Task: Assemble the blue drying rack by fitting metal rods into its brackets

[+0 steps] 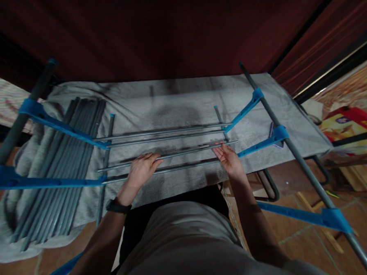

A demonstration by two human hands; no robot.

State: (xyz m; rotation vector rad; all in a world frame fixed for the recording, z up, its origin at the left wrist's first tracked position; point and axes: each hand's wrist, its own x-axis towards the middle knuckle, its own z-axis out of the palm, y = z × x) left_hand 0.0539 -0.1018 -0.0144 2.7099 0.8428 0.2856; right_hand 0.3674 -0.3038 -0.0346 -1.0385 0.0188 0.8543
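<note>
A loose grey metal rod point(184, 152) lies level between my hands, its right end free near the right-hand blue brackets. My left hand point(143, 168), with a dark band at the wrist, grips it near its left part from above. At the other end, my right hand point(229, 156) is turned palm up, with its fingers curled around the rod. Just below, another rod point(188, 167) spans between the lower left blue bracket point(59, 181) and the lower right blue bracket point(260, 145). Two further rods point(168, 137) join the upper left bracket point(62, 126) and the upper right bracket point(243, 111).
Many grey tubes point(62, 168) lie side by side on the grey blanket point(175, 97) at left. Upright grey poles stand at left point(11, 134) and right point(305, 168). A red and yellow box point(349, 129) sits far right. Dark red cloth point(166, 36) hangs behind.
</note>
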